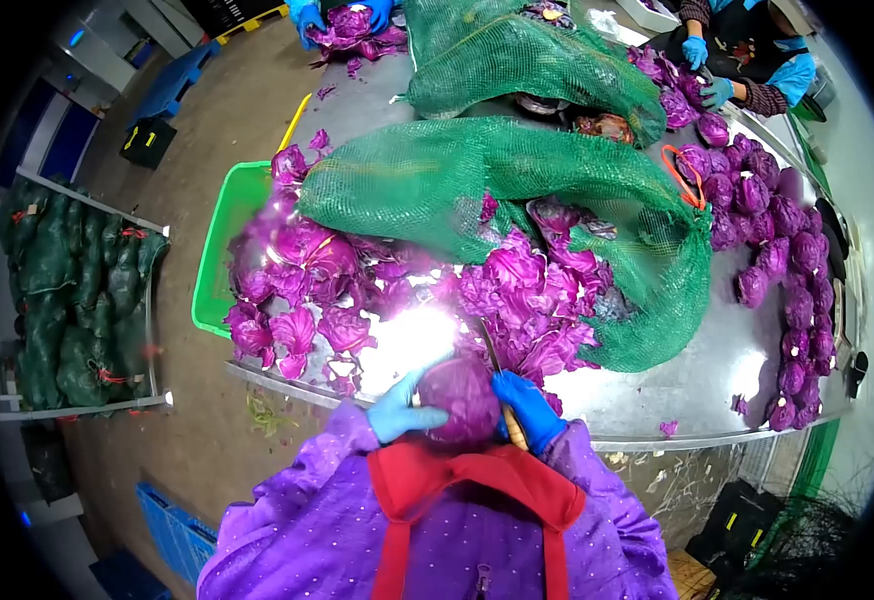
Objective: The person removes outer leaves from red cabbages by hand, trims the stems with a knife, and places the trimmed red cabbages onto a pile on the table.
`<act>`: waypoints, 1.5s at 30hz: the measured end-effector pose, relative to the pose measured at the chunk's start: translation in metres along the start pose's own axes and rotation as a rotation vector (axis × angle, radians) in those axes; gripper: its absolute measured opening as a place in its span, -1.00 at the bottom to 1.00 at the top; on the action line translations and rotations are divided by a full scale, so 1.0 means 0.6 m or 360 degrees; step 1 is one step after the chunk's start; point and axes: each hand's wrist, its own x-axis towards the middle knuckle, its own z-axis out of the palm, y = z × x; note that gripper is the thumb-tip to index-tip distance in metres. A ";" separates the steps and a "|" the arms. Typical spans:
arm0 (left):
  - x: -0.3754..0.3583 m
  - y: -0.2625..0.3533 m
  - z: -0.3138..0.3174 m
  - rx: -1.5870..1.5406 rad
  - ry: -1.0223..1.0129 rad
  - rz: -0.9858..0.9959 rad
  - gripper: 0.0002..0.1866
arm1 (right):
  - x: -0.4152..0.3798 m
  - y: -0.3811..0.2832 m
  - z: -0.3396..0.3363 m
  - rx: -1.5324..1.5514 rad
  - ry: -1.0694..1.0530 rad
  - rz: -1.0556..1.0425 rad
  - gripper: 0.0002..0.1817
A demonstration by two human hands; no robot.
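Note:
A round red cabbage (460,400) is held close to my body at the table's front edge. My left hand (403,408), in a light blue glove, grips its left side. My right hand (533,408), in a darker blue glove, is wrapped round the wooden handle of a knife (514,428) at the cabbage's right side. The dark blade points up and away from me. Beyond lie loose purple leaves (522,290), and more leaves (302,262) are heaped at the left, partly in a green crate (211,262).
Green mesh sacks (397,185) lie across the metal table (657,408). Rows of cabbages (797,290) line its right side. Two co-workers' gloved hands (707,75) (342,22) are at the far side. A rack of filled sacks (72,300) stands left, near a blue pallet (177,530).

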 end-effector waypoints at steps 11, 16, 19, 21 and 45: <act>0.061 -0.012 0.031 -0.0605 0.0366 0.0085 -0.05 | 0.010 -0.061 0.009 -0.0208 0.0178 -0.0527 -0.47; 0.074 -0.002 0.048 -0.0622 0.0456 0.0260 -0.01 | -0.007 -0.088 0.018 -0.0485 0.0156 -0.0687 -0.35; 0.072 0.005 0.059 -0.0425 0.0567 0.0373 0.01 | -0.006 -0.077 0.014 -0.0809 0.0109 -0.1183 -0.28; 0.073 -0.007 0.057 -0.0206 0.0666 0.0443 0.03 | -0.012 -0.067 0.023 -0.1169 0.0133 -0.1499 -0.26; 0.069 0.008 0.061 -0.0981 0.0560 0.0552 -0.07 | -0.031 -0.085 -0.063 -0.0251 0.0717 -0.1375 -0.41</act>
